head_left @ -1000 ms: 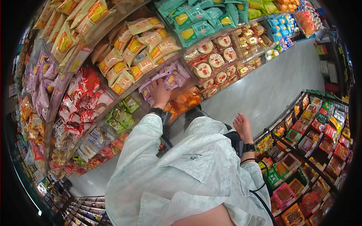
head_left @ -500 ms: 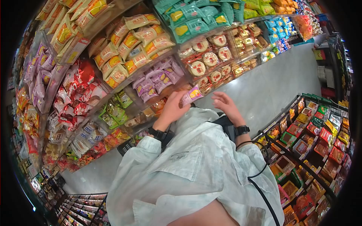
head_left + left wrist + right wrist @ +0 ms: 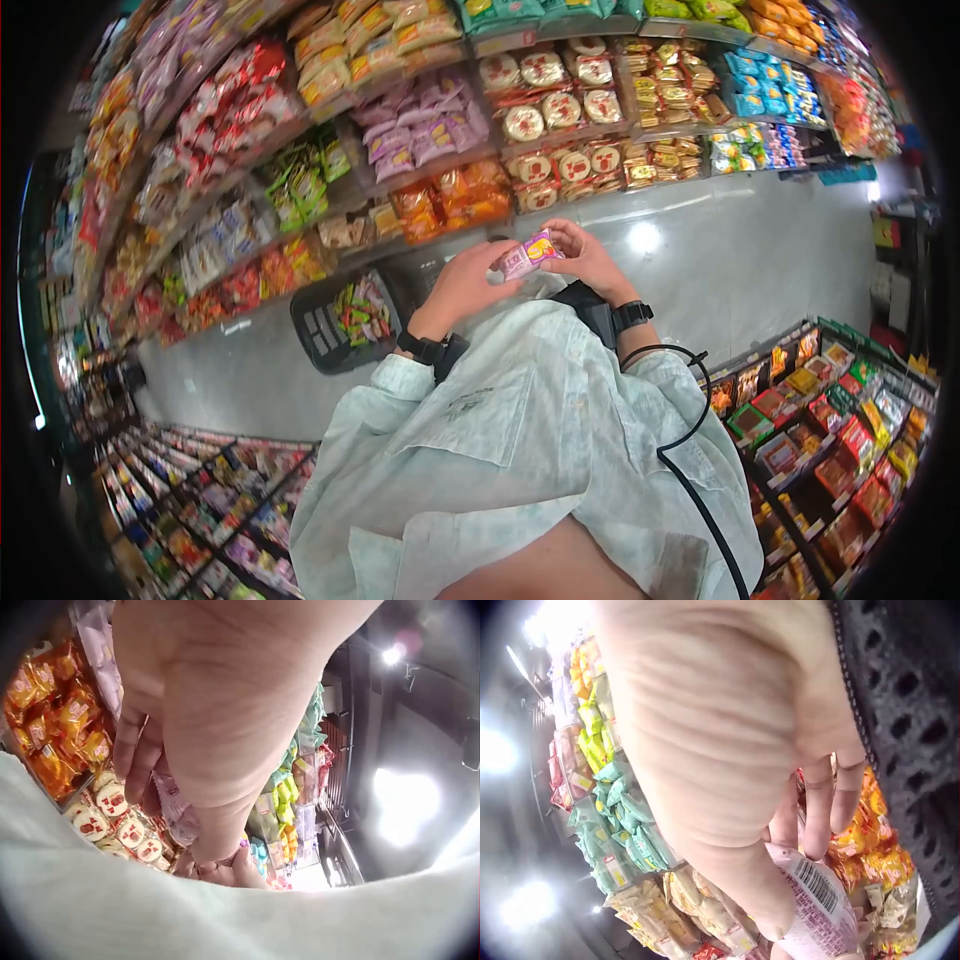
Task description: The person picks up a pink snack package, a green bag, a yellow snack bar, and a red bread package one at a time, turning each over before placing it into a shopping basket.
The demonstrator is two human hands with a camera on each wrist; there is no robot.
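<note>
Both hands hold a small purple snack packet (image 3: 527,256) in front of the body, a yellow-and-orange picture on its right part. The left hand (image 3: 465,288) grips the packet's left end between thumb and fingers. At the other end, the right hand (image 3: 592,264) pinches it, fingers on the far side and thumb on the near side. In the right wrist view a barcode shows on the packet's pale wrapper (image 3: 819,904). The left wrist view has the packet (image 3: 178,811) partly hidden behind the left hand. Similar purple packets (image 3: 425,130) fill a shelf bin ahead.
A dark shopping basket (image 3: 312,338) with several green and red packets stands on the grey floor (image 3: 700,250), left of the legs. Ahead run tiered snack bins, with orange packets (image 3: 450,205) and round white biscuits (image 3: 575,165). More display racks (image 3: 840,440) stand at right.
The left hand has drawn a purple packet out of its bin and back towards the body. The right hand has come in and taken the other end. The basket has come into fuller view.
</note>
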